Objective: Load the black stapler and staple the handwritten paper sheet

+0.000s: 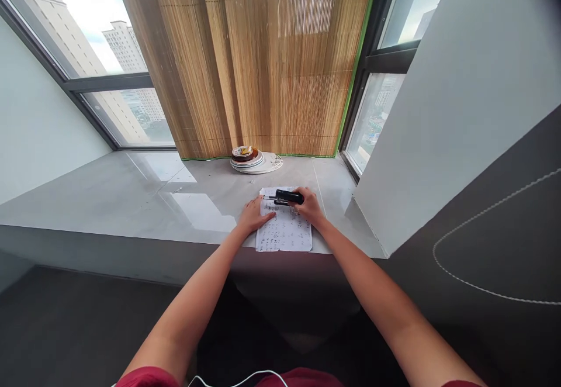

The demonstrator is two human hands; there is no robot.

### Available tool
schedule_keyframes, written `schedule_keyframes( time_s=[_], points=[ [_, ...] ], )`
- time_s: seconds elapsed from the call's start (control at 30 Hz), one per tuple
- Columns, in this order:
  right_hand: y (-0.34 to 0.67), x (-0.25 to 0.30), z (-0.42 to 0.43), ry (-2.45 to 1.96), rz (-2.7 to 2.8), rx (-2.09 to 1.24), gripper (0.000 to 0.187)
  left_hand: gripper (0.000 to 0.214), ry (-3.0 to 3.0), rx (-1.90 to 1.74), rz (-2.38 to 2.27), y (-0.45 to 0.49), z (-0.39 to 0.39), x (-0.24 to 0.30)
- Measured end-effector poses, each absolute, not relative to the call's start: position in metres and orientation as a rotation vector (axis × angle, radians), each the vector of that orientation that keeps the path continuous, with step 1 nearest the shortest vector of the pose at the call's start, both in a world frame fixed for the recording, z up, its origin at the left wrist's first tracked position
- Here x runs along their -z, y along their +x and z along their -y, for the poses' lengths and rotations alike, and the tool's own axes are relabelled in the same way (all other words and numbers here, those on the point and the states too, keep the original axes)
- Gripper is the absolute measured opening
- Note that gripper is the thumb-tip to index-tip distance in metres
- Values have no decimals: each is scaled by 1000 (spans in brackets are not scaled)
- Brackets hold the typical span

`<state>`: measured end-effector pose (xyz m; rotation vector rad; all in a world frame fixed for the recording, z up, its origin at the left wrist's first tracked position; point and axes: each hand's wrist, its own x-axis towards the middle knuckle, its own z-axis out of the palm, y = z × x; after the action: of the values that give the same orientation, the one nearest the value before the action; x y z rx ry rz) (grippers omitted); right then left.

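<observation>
A sheet of white paper covered in handwriting lies on the grey window sill, its lower edge reaching the sill's front edge. My left hand rests flat along the paper's left side, thumb spread out over the sheet and fingers near the top left corner. In my right hand is a black stapler, gripped at its right end. Its jaws point left over the upper part of the sheet, towards my left fingers. Whether the paper is between the jaws I cannot tell.
Behind the paper, a stack of plates stands on the sill below a bamboo blind. Windows flank the blind, and a grey wall rises at the right. A white cord hangs at the far right.
</observation>
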<state>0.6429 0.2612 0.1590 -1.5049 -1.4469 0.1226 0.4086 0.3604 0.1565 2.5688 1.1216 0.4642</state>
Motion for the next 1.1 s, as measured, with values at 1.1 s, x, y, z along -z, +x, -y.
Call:
schedule_keyframes(
  time_s=[1.1],
  points=[
    [646, -153, -258, -1658, 1439, 29, 26, 46, 1314, -738, -573, 422, -353, -161]
  ],
)
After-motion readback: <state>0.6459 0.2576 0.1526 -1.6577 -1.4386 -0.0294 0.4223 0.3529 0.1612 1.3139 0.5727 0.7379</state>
